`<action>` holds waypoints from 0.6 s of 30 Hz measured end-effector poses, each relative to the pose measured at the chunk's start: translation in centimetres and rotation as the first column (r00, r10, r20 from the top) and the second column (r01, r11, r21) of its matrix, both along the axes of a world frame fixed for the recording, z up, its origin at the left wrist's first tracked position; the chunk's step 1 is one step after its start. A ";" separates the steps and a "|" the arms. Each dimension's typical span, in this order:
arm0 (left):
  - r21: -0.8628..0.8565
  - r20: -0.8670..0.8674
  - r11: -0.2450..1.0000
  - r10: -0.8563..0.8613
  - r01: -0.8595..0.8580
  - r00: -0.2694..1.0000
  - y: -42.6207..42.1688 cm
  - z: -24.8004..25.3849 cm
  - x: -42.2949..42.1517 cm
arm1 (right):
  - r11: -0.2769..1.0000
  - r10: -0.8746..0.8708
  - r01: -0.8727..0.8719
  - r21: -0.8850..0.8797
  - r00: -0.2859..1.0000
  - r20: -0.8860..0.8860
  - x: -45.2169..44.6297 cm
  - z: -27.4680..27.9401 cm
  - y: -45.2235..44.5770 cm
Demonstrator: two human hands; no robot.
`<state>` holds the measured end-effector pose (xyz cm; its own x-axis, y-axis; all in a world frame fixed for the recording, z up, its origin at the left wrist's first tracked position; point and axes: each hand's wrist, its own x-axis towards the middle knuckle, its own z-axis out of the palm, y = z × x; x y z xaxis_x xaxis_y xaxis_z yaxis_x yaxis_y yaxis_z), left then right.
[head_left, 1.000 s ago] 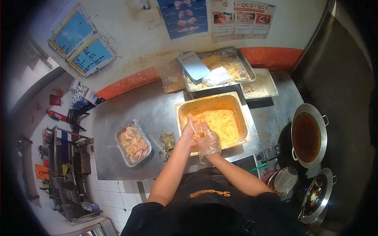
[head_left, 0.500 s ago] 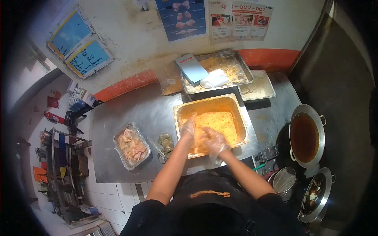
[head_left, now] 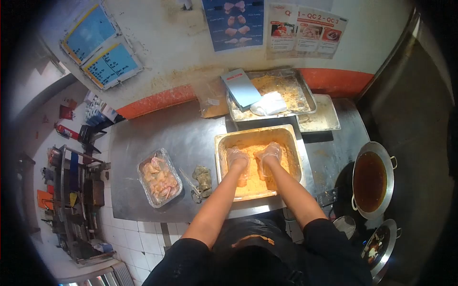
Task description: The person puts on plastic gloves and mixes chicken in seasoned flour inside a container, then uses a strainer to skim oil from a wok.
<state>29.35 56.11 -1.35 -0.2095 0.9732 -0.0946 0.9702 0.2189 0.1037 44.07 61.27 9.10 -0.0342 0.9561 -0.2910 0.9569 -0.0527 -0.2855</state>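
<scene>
A deep rectangular metal pan (head_left: 219, 157) holds loose orange breading mix (head_left: 255, 191). Both hands are inside it, in clear plastic gloves. My left hand (head_left: 238, 157) bends down into the mix on the left half, and my right hand (head_left: 269, 153) does the same on the right, a short gap apart. The fingers of both are largely hidden by the wrists and the breading, so whether they grip anything does not show. Left of the pan stands a foil tray (head_left: 179, 187) of raw chicken pieces (head_left: 159, 176). A dark crumpled item (head_left: 202, 181) lies between tray and pan.
Behind the pan, a large tray (head_left: 309, 97) of breading carries a blue box (head_left: 241, 89) and a white bundle (head_left: 269, 104). A smaller tray of pale flour (head_left: 324, 114) sits beside it. To the right are a wok of brown oil (head_left: 369, 181) and a second wok (head_left: 379, 245).
Both hands have gone from loosely raised over the mix to bent down into it, farther back in the pan. The view has shifted, so the scene sits slightly lower.
</scene>
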 end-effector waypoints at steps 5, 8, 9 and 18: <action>-0.117 0.061 0.979 -0.160 0.166 0.985 -0.8 5.3 0.7 | 0.999 0.007 -0.012 -0.037 0.994 -0.107 0.3 -1.2 0.7; -0.037 0.272 0.998 0.055 -0.046 0.961 0.3 0.5 0.8 | 0.994 0.103 -0.091 0.068 0.974 -0.200 0.2 -3.7 0.8; -0.034 0.271 0.998 0.052 -0.044 0.961 0.1 2.3 1.3 | 0.985 0.163 -0.144 0.093 0.953 -0.254 0.2 -3.9 0.7; 0.013 0.570 0.997 0.053 -0.073 0.820 -3.2 6.3 0.8 | 0.887 0.357 -0.416 -0.199 0.893 -0.275 4.4 0.1 1.2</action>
